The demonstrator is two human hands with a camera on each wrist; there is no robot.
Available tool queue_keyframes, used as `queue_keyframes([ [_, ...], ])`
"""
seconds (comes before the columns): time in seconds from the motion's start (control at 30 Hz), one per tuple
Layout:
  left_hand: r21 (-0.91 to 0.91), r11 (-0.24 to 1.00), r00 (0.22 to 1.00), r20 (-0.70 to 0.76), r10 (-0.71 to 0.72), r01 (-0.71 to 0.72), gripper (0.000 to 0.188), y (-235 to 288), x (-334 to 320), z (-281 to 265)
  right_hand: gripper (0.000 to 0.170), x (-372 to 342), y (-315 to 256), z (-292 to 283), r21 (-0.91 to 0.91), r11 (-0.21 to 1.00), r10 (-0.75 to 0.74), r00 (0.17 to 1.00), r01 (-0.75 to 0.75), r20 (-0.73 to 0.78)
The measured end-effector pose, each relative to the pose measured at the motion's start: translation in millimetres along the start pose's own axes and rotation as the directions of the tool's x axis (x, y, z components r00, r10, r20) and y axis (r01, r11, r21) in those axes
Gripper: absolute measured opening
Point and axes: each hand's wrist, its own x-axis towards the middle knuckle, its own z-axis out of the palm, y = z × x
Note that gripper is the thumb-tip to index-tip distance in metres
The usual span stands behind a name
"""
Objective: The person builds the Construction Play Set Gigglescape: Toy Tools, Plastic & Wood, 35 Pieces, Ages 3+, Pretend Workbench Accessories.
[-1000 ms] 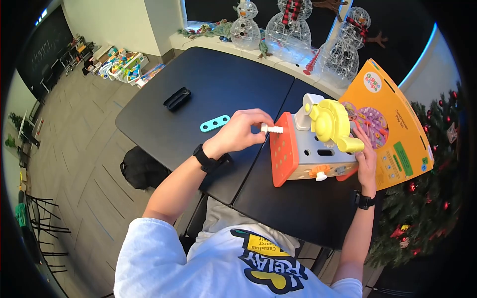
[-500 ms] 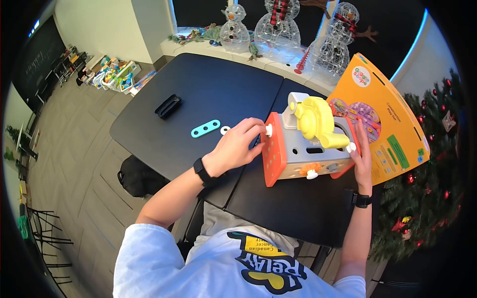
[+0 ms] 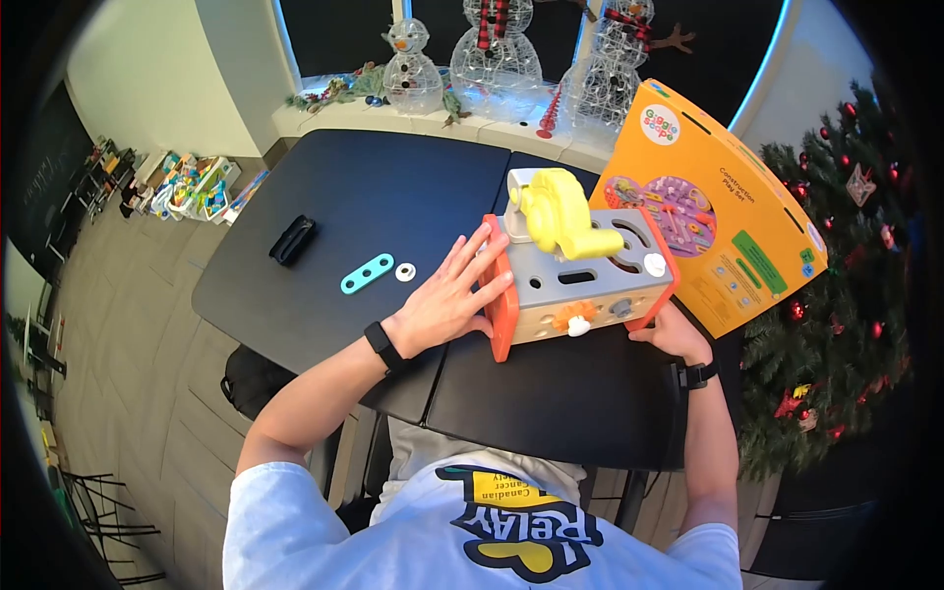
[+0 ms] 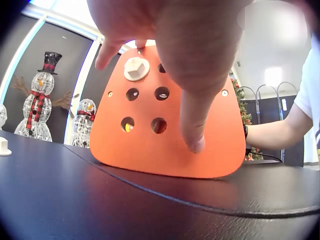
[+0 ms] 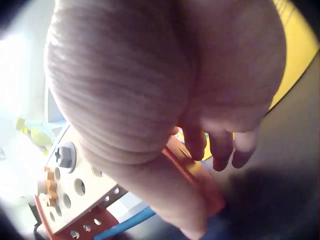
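A toy workbench with orange side panels stands on the table, a yellow piece on top. My left hand lies spread against its left panel, beside a white bolt head seated in an upper hole. Low at the front right corner, my right hand holds the right panel, thumb at the front; its other fingertips are hidden in the head view. In the right wrist view, this hand covers much of the workbench. A white screw head shows on top.
Left on the table lie a turquoise three-hole strip, a white ring and a black case. An orange box stands behind the workbench. A Christmas tree is at the right.
My left hand has let go of the white bolt, now in the left panel, and spread over that panel. My right hand has moved down from the right side's top to its lower front corner.
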Motion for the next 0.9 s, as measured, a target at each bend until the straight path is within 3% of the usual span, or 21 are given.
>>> queue_keyframes([
  [0.2, -0.272, 0.962, 0.989, -0.142, -0.046, 0.005, 0.137, -12, 15, -5, 0.091, -12, -3, -10, 0.37, 0.929, 0.026, 0.999, -0.013, -0.031],
  [0.33, -0.345, 0.935, 0.977, -0.16, -0.143, 0.08, 0.156, -19, 18, -17, 0.093, -25, -11, -24, 0.437, 0.886, -0.171, 0.985, 0.155, -0.003],
  [0.47, -0.55, 0.796, 0.942, -0.047, -0.332, 0.253, 0.151, -24, 18, -30, 0.087, -30, -13, -25, 0.458, 0.845, -0.272, 0.959, 0.276, -0.076],
  [0.63, -0.794, 0.471, 0.841, 0.092, -0.533, 0.385, 0.142, -23, 21, -34, 0.081, -29, -12, -24, 0.46, 0.796, -0.366, 0.918, 0.394, -0.153],
  [0.7, -0.827, 0.354, 0.803, 0.182, -0.568, 0.438, 0.137, -29, 20, -35, 0.077, -34, -34, -25, 0.431, 0.837, -0.309, 0.941, 0.337, -0.136],
  [0.9, -0.808, 0.304, 0.773, 0.266, -0.576, 0.504, 0.13, -30, 13, -29, 0.068, -31, -40, -17, 0.427, 0.866, -0.243, 0.965, 0.26, -0.095],
])
